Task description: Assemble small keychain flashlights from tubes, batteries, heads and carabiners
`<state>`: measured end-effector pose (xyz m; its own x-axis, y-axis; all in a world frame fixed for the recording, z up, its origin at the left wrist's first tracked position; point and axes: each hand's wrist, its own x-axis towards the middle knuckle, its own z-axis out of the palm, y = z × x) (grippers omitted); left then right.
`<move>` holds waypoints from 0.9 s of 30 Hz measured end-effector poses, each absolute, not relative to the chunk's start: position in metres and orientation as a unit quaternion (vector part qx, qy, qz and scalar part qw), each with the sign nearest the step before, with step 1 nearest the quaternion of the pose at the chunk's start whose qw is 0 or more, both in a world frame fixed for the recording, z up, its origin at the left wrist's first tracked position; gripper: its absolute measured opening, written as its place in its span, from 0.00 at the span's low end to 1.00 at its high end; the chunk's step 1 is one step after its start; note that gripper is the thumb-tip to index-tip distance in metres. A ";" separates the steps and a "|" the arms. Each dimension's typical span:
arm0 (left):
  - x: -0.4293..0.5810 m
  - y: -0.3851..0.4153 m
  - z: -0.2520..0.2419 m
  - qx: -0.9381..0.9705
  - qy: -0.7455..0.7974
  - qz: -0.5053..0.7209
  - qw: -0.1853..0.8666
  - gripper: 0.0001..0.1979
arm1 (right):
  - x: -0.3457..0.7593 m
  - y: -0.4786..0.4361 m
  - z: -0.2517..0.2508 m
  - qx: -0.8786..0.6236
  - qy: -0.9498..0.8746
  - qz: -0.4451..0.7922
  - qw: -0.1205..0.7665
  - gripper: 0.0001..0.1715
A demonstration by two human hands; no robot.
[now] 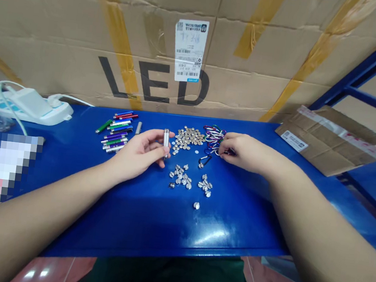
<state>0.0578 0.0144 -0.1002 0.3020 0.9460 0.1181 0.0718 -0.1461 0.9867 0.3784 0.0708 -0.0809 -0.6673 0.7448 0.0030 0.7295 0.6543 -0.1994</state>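
Note:
My left hand [142, 151] is closed around a small silver metal tube [166, 139], held upright between thumb and fingers. My right hand [241, 151] rests on the blue table [152, 218], its fingers pinched at the edge of a pile of coloured carabiner clips [213, 137]; what it grips is partly hidden. A heap of round button batteries [188, 137] lies between the two hands. Two small clusters of silver caps [180, 176] [205, 184] lie nearer to me, with one stray cap [196, 205] in front.
A row of coloured tubes [117, 130] lies left of my left hand. A white power strip [29, 105] with cables sits at far left. A large cardboard box [192, 42] walls the back, and a flattened carton [330, 139] lies at right beside a blue rack frame [369, 71].

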 end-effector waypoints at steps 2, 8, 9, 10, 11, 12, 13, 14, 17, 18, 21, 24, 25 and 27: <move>0.058 0.013 -0.098 0.634 0.412 0.422 0.500 0.22 | 0.378 0.070 -0.080 -0.396 -0.910 0.105 0.070 0.06; 0.061 0.009 -0.099 0.697 0.422 0.390 0.429 0.18 | 0.357 0.058 -0.080 -0.386 -0.801 0.323 0.324 0.11; 0.062 0.008 -0.100 0.709 0.422 0.385 0.415 0.18 | 0.350 0.054 -0.082 -0.377 -0.768 0.381 0.350 0.13; 0.062 0.008 -0.101 0.719 0.422 0.379 0.402 0.17 | 0.343 0.051 -0.083 -0.363 -0.742 0.427 0.368 0.15; 0.062 0.008 -0.102 0.729 0.421 0.373 0.391 0.17 | 0.336 0.049 -0.085 -0.346 -0.720 0.464 0.383 0.18; 0.062 0.008 -0.103 0.738 0.419 0.368 0.380 0.17 | 0.330 0.046 -0.086 -0.332 -0.704 0.492 0.390 0.20; 0.062 0.007 -0.104 0.747 0.416 0.364 0.369 0.17 | 0.324 0.045 -0.088 -0.322 -0.690 0.512 0.397 0.22; 0.062 0.007 -0.104 0.756 0.413 0.361 0.358 0.17 | 0.319 0.043 -0.089 -0.316 -0.681 0.527 0.399 0.23; 0.061 0.007 -0.103 0.776 0.403 0.354 0.331 0.17 | 0.311 0.041 -0.091 -0.317 -0.668 0.542 0.400 0.22; 0.061 0.007 -0.103 0.780 0.400 0.352 0.329 0.16 | 0.309 0.040 -0.091 -0.317 -0.666 0.544 0.401 0.22; 0.062 0.006 -0.103 0.781 0.392 0.349 0.338 0.16 | 0.305 0.037 -0.091 -0.309 -0.664 0.545 0.409 0.21; 0.063 0.006 -0.103 0.781 0.389 0.343 0.348 0.16 | 0.303 0.034 -0.091 -0.299 -0.672 0.535 0.416 0.20; 0.064 0.006 -0.103 0.781 0.388 0.342 0.350 0.15 | 0.302 0.033 -0.091 -0.298 -0.674 0.531 0.419 0.20; 0.064 0.005 -0.103 0.781 0.386 0.342 0.353 0.15 | 0.302 0.033 -0.091 -0.296 -0.675 0.527 0.423 0.21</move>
